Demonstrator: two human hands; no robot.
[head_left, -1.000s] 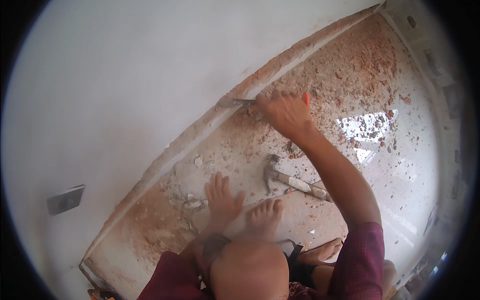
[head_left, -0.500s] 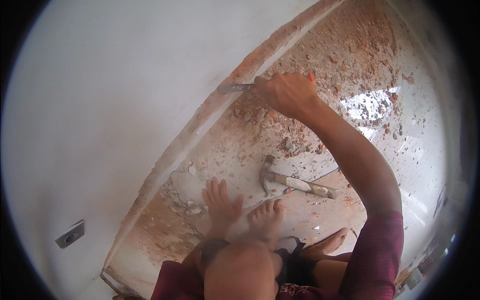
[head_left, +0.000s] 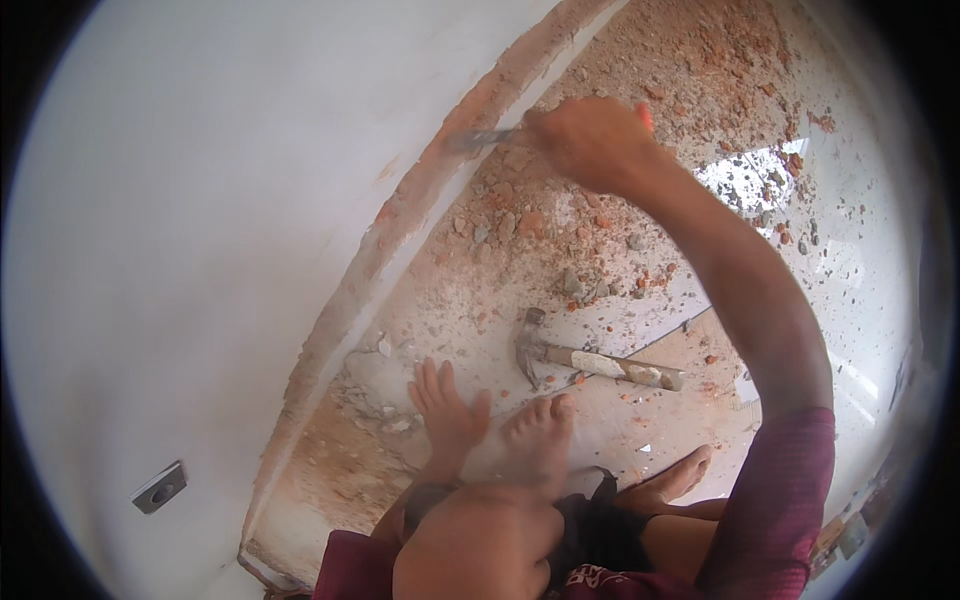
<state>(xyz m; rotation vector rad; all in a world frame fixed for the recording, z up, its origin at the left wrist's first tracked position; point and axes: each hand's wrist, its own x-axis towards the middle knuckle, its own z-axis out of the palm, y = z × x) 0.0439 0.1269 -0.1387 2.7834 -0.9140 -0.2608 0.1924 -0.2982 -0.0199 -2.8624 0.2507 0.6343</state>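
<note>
My right hand (head_left: 597,147) is closed round a hand tool with a dark metal blade (head_left: 487,138) and an orange handle end (head_left: 645,117). Its blurred blade tip reaches the rough, chipped strip (head_left: 432,165) along the wall's foot; whether it touches cannot be made out. Fingers spread, my left hand (head_left: 452,405) rests on the dusty floor beside my bare foot (head_left: 540,428), holding nothing. A claw hammer (head_left: 612,367) with a worn, partly white handle lies on the floor between my two arms.
Broken brick and plaster rubble (head_left: 690,60) covers the floor along the wall (head_left: 220,200). Loose chunks (head_left: 575,285) lie near the hammer, with cracked pieces (head_left: 370,390) left of my left hand. A socket plate (head_left: 159,488) is set in the wall.
My right hand and its bladed tool have shifted farther away along the wall's foot, and the blade is now blurred. The view has turned slightly. My left hand and the hammer stay put.
</note>
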